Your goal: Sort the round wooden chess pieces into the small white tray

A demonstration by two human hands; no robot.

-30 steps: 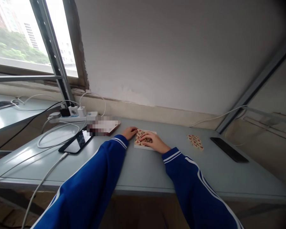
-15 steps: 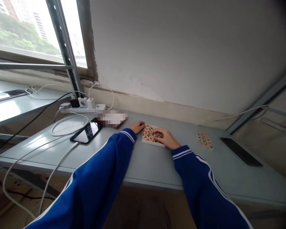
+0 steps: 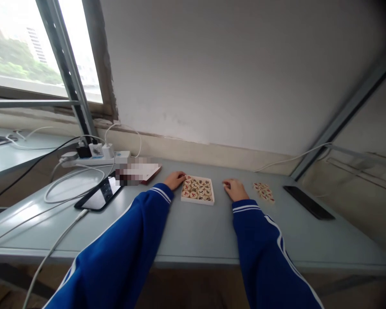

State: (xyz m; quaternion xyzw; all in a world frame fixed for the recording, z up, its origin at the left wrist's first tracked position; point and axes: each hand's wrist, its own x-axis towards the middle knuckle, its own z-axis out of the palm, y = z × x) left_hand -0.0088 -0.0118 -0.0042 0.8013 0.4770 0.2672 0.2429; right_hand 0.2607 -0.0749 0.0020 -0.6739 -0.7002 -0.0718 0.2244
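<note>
White square box (image 3: 197,201) of cream discs (image 3: 201,186): left fingers (image 3: 181,173) bent at edge, right fingers (image 3: 229,182) half-curled, holds unclear; arranging likely needs leftward reach.

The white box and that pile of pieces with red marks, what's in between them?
In the head view, the right hand is between the white box of xiangqi pieces and the loose pile.

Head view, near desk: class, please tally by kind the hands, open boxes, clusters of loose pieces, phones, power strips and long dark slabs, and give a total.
Hands: 2
Open box: 1
Cluster of loose pieces: 1
Phone: 1
Power strip: 1
Long dark slab: 1
Total: 7
</note>
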